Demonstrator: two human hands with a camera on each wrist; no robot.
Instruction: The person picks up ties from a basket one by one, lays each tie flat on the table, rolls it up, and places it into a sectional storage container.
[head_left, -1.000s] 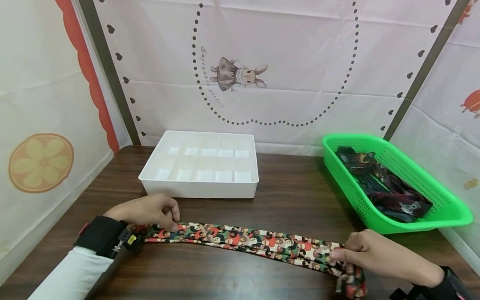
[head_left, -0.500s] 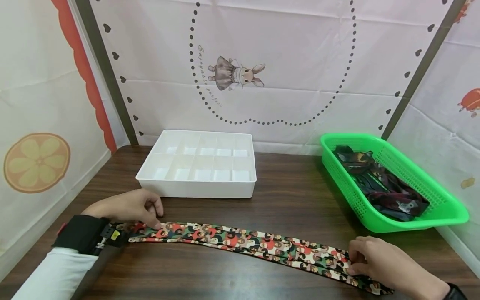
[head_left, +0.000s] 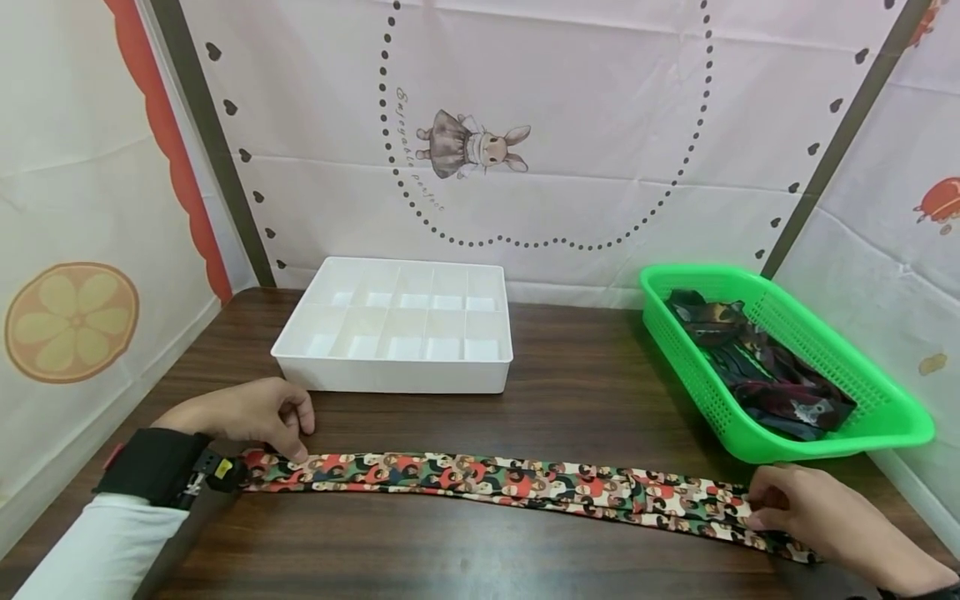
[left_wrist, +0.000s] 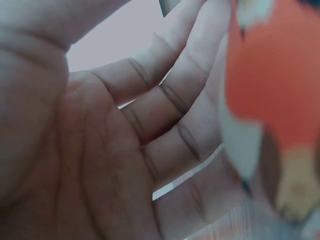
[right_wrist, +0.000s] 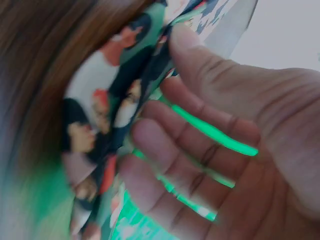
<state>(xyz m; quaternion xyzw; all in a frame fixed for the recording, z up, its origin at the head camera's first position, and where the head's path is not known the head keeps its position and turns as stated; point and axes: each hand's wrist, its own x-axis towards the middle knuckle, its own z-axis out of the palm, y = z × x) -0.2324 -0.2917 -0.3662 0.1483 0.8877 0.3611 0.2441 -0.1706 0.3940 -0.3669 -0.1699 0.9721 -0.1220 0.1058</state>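
A long, narrow fabric band (head_left: 487, 482), printed with small faces in red, green, black and cream, stretches across the table in front of me, with lengthwise folds and a cross seam right of its middle. My left hand (head_left: 243, 417) pinches it near the left end, which my wrist gear partly covers. Near the right end my right hand (head_left: 813, 517) holds it between thumb and fingers, a short tail showing beyond. In the left wrist view the printed cloth (left_wrist: 275, 75) hangs blurred beside my fingers. The right wrist view shows my thumb (right_wrist: 185, 42) on the band's edge.
Behind the band stands a white divided box (head_left: 393, 377), its compartments bare. A green basket (head_left: 761, 446) at the back right holds several dark folded fabric pieces (head_left: 798, 396). Printed cloth walls (head_left: 585, 150) enclose the dark wooden table (head_left: 420, 550).
My hands have moved apart, left hand leftward and right hand rightward. The band's right end, bunched and hanging down at first, now lies extended, and the whole band is straighter.
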